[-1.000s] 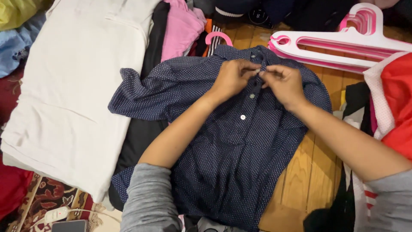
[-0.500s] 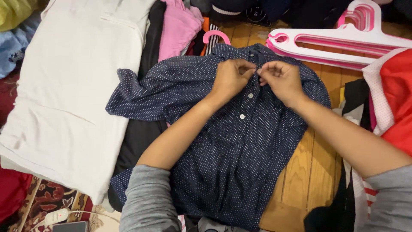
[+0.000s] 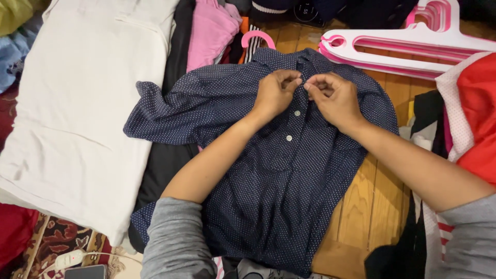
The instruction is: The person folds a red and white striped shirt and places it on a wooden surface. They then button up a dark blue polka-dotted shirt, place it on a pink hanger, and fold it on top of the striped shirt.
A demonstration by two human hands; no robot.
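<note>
Shirt (image 3: pixel 274 191): collar button and top of placket hidden behind left hand (image 3: pixel 276 93) and right hand (image 3: pixel 336 98); fingertip grip too small to tell. Hem cut off at bottom edge. Pink hangers (image 3: pixel 413 49) run out at top right. Phone (image 3: pixel 85 271) at bottom left cropped. Dark garment (image 3: pixel 165 165) mostly covered by the shirt.

2 hands, left hand (image 3: pixel 275 94) & right hand (image 3: pixel 333 98), pinch navy dotted shirt (image 3: pixel 279 175) placket.

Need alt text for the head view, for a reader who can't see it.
Both hands, left hand and right hand, pinch the placket near the collar of a navy dotted shirt spread on a wooden floor. Pink hangers lie beyond it, a cream garment beside it.
</note>
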